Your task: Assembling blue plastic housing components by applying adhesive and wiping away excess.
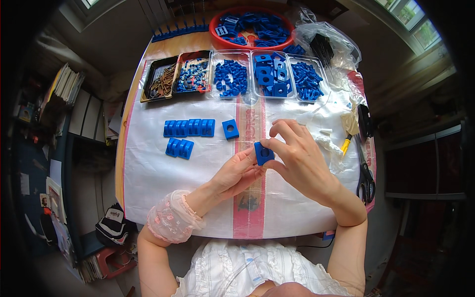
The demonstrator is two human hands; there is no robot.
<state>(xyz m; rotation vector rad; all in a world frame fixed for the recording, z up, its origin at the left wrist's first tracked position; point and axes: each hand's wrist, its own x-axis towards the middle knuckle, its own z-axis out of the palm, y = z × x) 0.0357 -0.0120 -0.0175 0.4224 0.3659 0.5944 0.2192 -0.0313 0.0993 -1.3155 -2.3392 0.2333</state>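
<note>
— What are the two hands doing?

— Both pinch one blue block with a round hole, held just above the middle of the table. The left hand has thumb and fingertips closed on its lower left edge; the right hand curls over it from the right, fingers shut on its top and side.

— What lies closest?

— One single blue square block with a hole, up and to the left. Further left, a row of blue ribbed pieces, about five side by side, and below it a shorter cluster of roughly three.

— And the containers?

— Five trays in a line at the far edge: a dark one of brown screws, one of small washers, then three clear ones of blue parts. Behind them, one red round bowl of blue parts and one clear plastic bag. At the right edge lies one pair of black scissors.
</note>
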